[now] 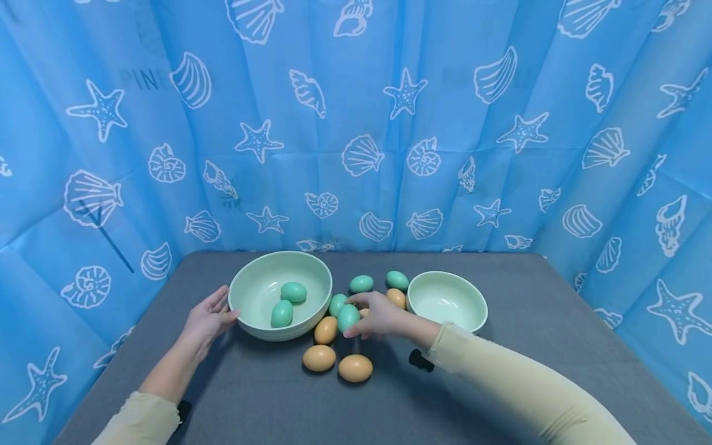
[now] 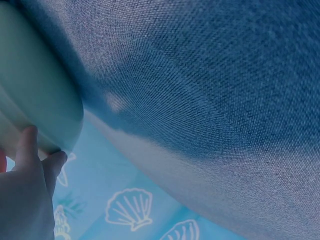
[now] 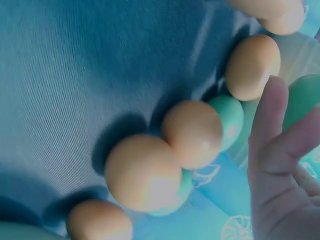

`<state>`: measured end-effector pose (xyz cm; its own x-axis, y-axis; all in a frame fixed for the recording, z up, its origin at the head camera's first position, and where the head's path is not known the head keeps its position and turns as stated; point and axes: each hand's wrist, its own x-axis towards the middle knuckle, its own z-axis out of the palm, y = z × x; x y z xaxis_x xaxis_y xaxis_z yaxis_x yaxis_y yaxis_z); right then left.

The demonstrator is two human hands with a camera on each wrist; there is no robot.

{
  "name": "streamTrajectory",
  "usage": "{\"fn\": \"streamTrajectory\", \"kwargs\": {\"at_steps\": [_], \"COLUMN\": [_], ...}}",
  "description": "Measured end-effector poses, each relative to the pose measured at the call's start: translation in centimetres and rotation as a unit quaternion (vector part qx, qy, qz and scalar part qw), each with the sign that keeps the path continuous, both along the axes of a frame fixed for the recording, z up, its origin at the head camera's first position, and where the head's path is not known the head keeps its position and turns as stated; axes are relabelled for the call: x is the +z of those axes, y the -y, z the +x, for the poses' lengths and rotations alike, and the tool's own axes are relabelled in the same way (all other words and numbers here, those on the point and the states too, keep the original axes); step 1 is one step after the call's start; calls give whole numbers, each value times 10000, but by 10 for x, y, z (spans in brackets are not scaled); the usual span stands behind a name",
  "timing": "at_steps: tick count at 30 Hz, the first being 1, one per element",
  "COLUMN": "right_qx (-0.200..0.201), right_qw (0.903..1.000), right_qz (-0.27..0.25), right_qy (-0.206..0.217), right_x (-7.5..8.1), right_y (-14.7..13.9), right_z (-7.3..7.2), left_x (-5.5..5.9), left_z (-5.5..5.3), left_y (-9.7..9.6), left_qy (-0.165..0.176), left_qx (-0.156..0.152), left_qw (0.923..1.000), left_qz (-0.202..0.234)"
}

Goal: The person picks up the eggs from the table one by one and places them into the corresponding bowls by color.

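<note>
The right hand grips a green egg between thumb and fingers, just right of the large bowl among the other eggs on the grey counter. The left hand holds the left side of that pale green bowl, its thumb at the rim and its fingers against the outer wall, as the left wrist view also shows. Inside the bowl lie two green eggs, one towards the back and one nearer the front. Just behind the gripped egg is another green egg, with two more, one behind the right hand and one near the small bowl at the right. A brown egg sits beside that small bowl; another is mostly hidden by the right hand. A brown egg rests next to the large bowl, and two more, one left and one right, lie nearer the front. Behind everything hangs a blue curtain with white shells and starfish.
</note>
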<state>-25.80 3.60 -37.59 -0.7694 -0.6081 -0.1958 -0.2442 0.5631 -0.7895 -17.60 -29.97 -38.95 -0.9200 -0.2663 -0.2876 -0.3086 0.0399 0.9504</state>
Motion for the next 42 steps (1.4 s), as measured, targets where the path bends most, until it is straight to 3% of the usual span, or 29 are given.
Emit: {"fn": "streamTrajectory", "kwargs": {"at_steps": [8,16,26,31,42], "right_qx": [-21,437,647,806,1127], "right_qw": [9981,9947,9920,9906,9891], "right_qz": [-457,-779,-1077,-1102,-936], "right_qy": [-420,-517,-99,-92,151], "right_x": [12,23,29,32,24], "right_y": [8,20,43,57,80], "right_z": [-6,-11,-27,-34,-55], "left_x": [-1,0,-1,0,-2], "left_z": [0,0,-2,-2,-1], "left_y": [2,2,2,1,0], "left_qy": [-46,-48,6,2,-54], "left_qx": [12,9,134,138,151], "left_qw": [10000,10000,9999,9999,9999], "left_qz": [17,56,-5,38,41]}}
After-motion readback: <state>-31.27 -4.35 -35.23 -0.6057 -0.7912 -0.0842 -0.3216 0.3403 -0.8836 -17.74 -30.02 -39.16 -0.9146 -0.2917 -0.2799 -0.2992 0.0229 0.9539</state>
